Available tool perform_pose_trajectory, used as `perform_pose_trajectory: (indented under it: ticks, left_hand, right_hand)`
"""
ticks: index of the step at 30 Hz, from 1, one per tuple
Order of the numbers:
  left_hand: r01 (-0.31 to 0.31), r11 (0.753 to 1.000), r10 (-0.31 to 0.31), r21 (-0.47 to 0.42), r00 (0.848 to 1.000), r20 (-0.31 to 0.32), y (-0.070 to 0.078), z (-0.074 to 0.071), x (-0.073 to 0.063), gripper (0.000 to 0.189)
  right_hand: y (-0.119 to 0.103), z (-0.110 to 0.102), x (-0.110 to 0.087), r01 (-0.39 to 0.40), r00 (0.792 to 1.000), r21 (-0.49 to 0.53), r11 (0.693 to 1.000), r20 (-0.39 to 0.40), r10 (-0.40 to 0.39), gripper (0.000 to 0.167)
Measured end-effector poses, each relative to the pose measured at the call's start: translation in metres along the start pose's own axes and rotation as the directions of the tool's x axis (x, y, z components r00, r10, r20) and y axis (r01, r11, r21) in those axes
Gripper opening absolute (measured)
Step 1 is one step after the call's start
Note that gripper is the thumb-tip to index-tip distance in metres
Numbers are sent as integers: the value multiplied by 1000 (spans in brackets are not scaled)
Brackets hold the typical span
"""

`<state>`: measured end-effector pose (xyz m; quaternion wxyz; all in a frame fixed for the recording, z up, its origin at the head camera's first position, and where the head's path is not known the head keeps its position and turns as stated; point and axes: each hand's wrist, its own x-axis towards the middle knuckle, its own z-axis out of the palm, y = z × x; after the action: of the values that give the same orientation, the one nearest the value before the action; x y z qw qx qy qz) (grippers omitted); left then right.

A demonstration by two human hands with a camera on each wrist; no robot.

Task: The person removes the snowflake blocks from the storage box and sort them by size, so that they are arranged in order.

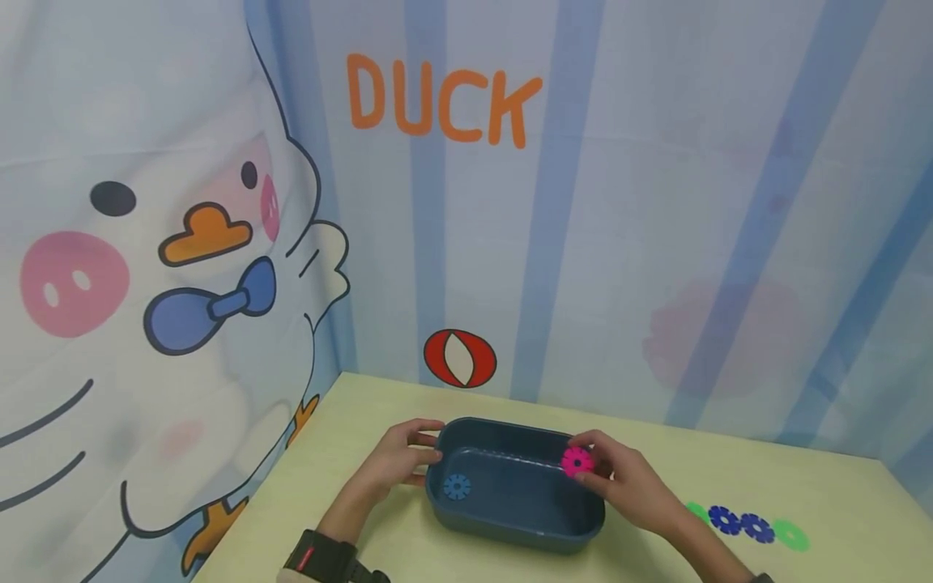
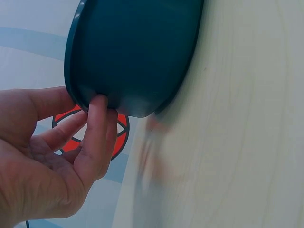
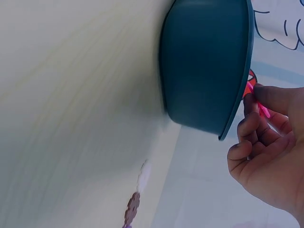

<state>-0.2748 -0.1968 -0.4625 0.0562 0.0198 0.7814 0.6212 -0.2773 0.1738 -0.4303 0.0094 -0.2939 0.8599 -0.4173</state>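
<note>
A dark blue-green plastic basin [image 1: 521, 490] sits on the table, a blue notched disc [image 1: 457, 487] lying inside near its left end. My left hand [image 1: 399, 457] is at that left end. In the left wrist view its thumb meets the rim while the fingers [image 2: 97, 128] press the basin's outer wall [image 2: 133, 57]. Over the right rim, my right hand [image 1: 619, 478] pinches a bright pink notched disc [image 1: 577, 462] between thumb and fingers. Only a sliver of the pink disc [image 3: 264, 110] shows in the right wrist view.
To the right, behind my right forearm, a row of notched discs lies on the table: dark blue ones [image 1: 756, 528] and light green ones [image 1: 791, 535]. The pale yellow table [image 1: 394, 393] ends at a hanging cloth [image 1: 619, 243] printed with a duck.
</note>
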Motion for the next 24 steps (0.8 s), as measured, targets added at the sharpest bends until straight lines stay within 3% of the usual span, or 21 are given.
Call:
perform_pose_trajectory:
  ticks: [24]
  left_hand:
    - [-2,1000,2,2,1000,-8,-2,1,3,50]
  right_hand:
    - [9,-18,-23,-84,995,-2,996,-54,83,37]
